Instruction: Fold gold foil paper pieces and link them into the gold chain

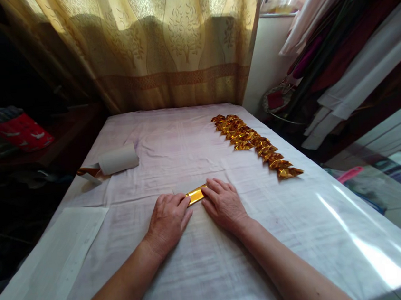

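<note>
A narrow strip of folded gold foil paper [196, 196] lies on the table covered with a white cloth [205, 264]. My left hand [167, 219] rests palm down on the strip's left end, fingers together and pressing flat. My right hand [223, 204] lies palm down over its right end, fingers pressing on the foil. Only the middle of the strip shows between the two hands.
A row of several folded gold foil pieces [253, 144] runs diagonally at the right. A roll of paper [118, 159] lies at the left, a white sheet [50, 261] near the front left edge. A curtain [168, 43] hangs behind; clothes [346, 34] hang at right.
</note>
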Demonstrator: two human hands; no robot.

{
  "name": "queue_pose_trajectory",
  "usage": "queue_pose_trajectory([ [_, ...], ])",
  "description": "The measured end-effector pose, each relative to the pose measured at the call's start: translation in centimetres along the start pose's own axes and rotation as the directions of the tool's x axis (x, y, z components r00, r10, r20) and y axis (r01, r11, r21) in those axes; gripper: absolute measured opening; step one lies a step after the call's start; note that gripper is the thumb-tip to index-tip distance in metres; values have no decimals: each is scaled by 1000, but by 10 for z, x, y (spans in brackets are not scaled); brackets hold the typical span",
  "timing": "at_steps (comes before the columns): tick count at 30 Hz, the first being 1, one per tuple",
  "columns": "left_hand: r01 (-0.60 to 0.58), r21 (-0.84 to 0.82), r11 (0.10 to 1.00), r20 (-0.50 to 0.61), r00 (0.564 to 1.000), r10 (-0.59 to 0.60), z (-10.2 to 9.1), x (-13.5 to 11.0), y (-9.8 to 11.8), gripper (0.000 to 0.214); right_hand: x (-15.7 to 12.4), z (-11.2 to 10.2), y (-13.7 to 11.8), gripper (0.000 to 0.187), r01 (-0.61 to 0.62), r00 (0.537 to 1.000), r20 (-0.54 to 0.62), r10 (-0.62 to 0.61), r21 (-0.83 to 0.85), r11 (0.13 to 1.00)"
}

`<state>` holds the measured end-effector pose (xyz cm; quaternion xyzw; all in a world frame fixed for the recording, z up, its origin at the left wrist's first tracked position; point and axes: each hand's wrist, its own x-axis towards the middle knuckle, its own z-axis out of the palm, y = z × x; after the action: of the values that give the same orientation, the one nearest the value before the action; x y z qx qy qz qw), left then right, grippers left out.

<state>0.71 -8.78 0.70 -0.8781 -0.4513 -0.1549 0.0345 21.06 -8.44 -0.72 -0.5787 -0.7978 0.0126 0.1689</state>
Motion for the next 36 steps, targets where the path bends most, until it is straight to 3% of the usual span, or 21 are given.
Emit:
queue_pose_trajectory([
  [6,-61,-117,991,-1,998,61,-7,-2,-4,10,12,2,2,38,-22,999,44,25,-48,999],
  [9,-90,-141,986,-4,996,90,-5,-2,-10,10,11,2,2,39,-12,1000,-4,12,-17,1000],
  [12,-97,-122,988,-31,995,94,-2,-1,-12,9,5,0,-2,32,102,992,-76,-97,68,992],
  [15,-97,-124,988,-76,993,88,1,1,-11,12,-2,-2,-7,23,238,970,-80,-228,157,958],
  [17,-92,-138,986,-93,992,79,3,2,-10,15,-3,-1,-11,22,260,965,-76,-250,188,947],
  [24,-37,-213,976,-58,998,25,4,1,-15,19,5,5,-16,14,233,971,-104,-216,200,952],
  [28,54,-232,971,-67,995,-71,4,-2,-23,15,6,7,-16,15,199,977,-134,-168,261,945],
  [36,102,-262,960,-37,993,-115,5,0,-23,15,12,5,-19,13,67,997,-62,-49,339,938],
])
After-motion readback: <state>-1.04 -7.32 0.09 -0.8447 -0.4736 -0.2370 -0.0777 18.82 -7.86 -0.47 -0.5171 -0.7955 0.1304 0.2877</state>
